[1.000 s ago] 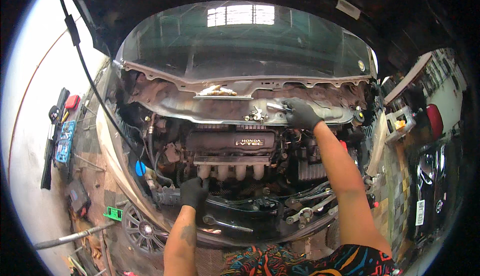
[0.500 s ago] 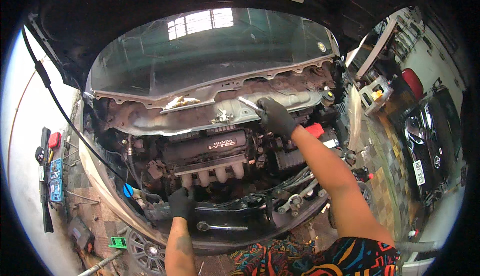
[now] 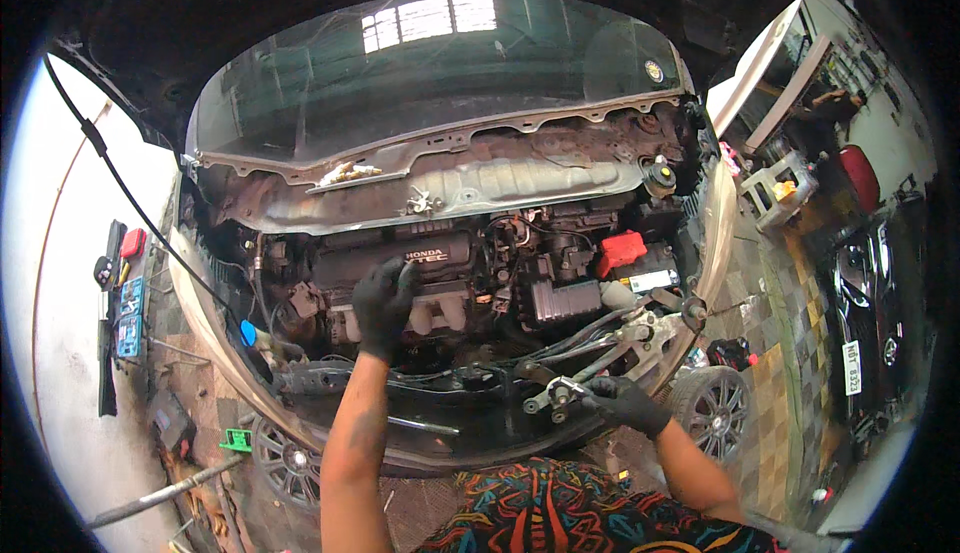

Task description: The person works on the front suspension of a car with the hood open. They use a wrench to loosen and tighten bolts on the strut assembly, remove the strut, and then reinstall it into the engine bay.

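My left hand [image 3: 385,303] in a black glove is raised over the front of the black engine cover [image 3: 390,256]. Its fingers are closed together, with a small light bit at the tips too small to name. Lower right, my right hand [image 3: 628,403], also gloved, grips a short silver socket tool [image 3: 570,386] above the front edge of the engine bay. Behind that tool are grey metal brackets [image 3: 590,365]. A ratchet handle [image 3: 425,426] lies on the black front panel, its head hidden behind my left forearm.
Small metal parts [image 3: 420,200] and light-coloured pieces [image 3: 352,172] rest on the cowl. A battery with a red cover [image 3: 622,251] is at right. A black prop rod [image 3: 150,208] crosses the left side. Wheels [image 3: 715,413] and a blue tool case [image 3: 130,318] stand around the car.
My right hand has come down from the cowl to the front edge, carrying the silver socket tool. My left hand has moved up from the front edge to the engine cover. The view has shifted slightly.
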Demonstrator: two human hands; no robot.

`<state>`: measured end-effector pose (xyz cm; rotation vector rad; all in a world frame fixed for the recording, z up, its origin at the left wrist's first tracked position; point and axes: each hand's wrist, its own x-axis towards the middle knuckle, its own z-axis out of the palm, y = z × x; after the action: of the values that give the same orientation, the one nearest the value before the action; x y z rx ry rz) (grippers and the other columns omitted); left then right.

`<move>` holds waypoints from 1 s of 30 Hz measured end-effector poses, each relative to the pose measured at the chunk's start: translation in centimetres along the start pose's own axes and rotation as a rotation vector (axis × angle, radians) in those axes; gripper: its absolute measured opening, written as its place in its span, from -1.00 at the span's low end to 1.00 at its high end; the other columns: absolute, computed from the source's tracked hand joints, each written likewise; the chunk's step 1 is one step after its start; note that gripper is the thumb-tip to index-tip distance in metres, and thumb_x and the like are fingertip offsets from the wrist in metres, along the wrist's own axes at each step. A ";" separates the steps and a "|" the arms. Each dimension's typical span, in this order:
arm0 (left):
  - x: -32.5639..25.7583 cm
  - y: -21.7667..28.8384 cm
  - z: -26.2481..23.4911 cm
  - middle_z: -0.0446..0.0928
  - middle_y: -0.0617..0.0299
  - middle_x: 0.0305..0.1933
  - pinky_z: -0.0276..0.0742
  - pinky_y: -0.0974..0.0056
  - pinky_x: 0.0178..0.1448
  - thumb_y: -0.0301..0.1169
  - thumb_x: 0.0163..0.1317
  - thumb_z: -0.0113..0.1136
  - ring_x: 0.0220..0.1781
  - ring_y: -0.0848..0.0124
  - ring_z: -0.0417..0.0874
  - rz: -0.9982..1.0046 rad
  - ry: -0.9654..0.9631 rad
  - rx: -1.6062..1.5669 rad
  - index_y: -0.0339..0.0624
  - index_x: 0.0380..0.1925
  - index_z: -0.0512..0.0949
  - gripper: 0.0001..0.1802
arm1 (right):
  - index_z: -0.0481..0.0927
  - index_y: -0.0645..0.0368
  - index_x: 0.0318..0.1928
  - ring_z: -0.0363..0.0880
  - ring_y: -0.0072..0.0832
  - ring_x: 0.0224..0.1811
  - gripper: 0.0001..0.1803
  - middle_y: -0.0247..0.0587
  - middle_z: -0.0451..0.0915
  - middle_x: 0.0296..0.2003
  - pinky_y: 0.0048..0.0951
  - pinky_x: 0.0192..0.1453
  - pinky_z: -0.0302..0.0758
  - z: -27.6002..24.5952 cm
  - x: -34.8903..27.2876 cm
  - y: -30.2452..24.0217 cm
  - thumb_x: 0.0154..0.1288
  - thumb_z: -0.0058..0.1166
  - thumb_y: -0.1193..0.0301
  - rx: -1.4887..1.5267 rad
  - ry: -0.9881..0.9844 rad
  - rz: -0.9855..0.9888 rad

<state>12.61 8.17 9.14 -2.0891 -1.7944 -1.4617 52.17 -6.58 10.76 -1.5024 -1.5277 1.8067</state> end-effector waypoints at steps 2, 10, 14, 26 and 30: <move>2.7 2.2 1.9 0.55 0.11 -0.34 0.46 0.08 -0.32 -0.33 0.15 0.26 -0.34 0.07 0.59 -0.010 0.017 0.017 -0.08 -0.24 0.55 -0.80 | 0.55 0.22 0.00 0.44 -0.65 -0.17 -0.68 -0.39 0.56 -0.22 -0.54 -0.04 0.40 -0.3 -1.0 -1.5 0.30 0.13 0.34 0.067 -0.018 0.036; 5.1 -0.4 6.4 0.57 0.10 -0.31 0.50 0.07 -0.26 -0.38 0.08 0.25 -0.30 0.08 0.60 0.039 0.051 0.172 -0.09 -0.27 0.58 -0.81 | 0.54 0.28 0.00 0.48 -0.55 -0.12 -0.62 -0.28 0.58 -0.17 -0.45 -0.01 0.45 -6.0 -3.9 0.5 0.27 0.16 0.29 0.119 0.077 0.032; 5.5 0.4 6.2 0.57 0.10 -0.34 0.51 0.09 -0.24 -0.41 0.06 0.24 -0.30 0.08 0.61 0.054 0.034 0.212 -0.10 -0.33 0.59 -0.85 | 0.55 0.26 0.01 0.50 -0.54 -0.13 -0.63 -0.29 0.58 -0.17 -0.43 -0.02 0.46 -8.9 -4.6 0.9 0.26 0.16 0.32 0.157 0.070 0.009; 7.2 3.2 6.2 0.55 0.02 -0.50 0.48 0.12 -0.32 -0.24 0.14 0.25 -0.44 0.14 0.61 -0.107 -0.031 0.217 -0.22 -0.51 0.58 -0.75 | 0.57 0.21 0.03 0.51 -0.58 -0.12 -0.63 -0.28 0.62 -0.15 -0.47 0.00 0.44 -10.5 -3.0 2.2 0.29 0.15 0.28 0.113 0.128 -0.081; 7.4 2.5 6.1 0.53 0.01 -0.54 0.46 0.11 -0.34 -0.20 0.13 0.26 -0.46 0.11 0.60 -0.289 -0.077 0.208 -0.21 -0.54 0.57 -0.71 | 0.53 0.22 0.07 0.50 -0.60 -0.09 -0.61 -0.31 0.60 -0.12 -0.50 0.02 0.42 -9.4 -3.5 1.2 0.32 0.12 0.29 0.231 0.094 0.006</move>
<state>17.58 16.36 11.77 -1.8727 -2.2458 -1.1932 61.97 -5.05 12.73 -1.4587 -1.2253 1.8173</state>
